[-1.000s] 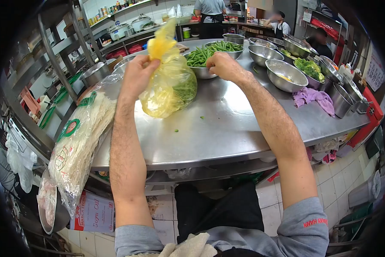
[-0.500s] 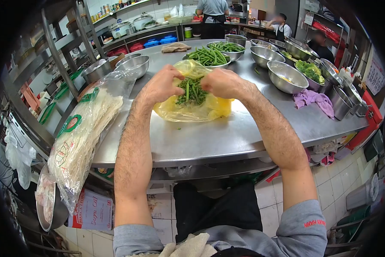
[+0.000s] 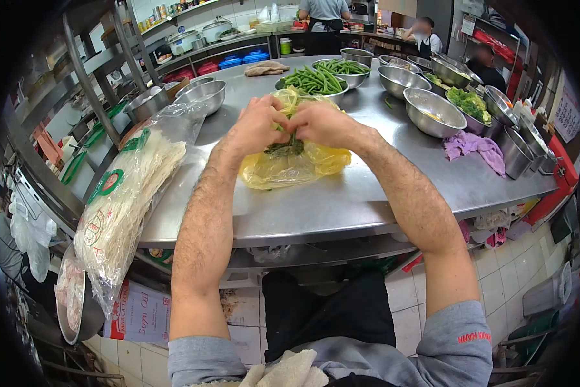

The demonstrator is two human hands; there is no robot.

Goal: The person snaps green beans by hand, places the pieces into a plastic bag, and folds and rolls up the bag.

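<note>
A yellow translucent plastic bag rests on the steel table in front of me. Cut green vegetables show through its gathered opening, mostly covered by my hands. My left hand is closed on the bag's left edge, fingers curled inward. Close against it, my right hand pinches the bag's right edge. The two hands almost touch over the greens. Just beyond the bag stands a steel bowl of whole green beans.
A second bowl of cut beans, steel bowls, broccoli and a purple cloth occupy the back and right. Packaged noodles overhang the left edge. A tan cloth lies behind. Other people are at the far side.
My hands have come together, drawing the bag's mouth inward over the greens. Less of the greens shows now, and the bag's front has shifted slightly.
</note>
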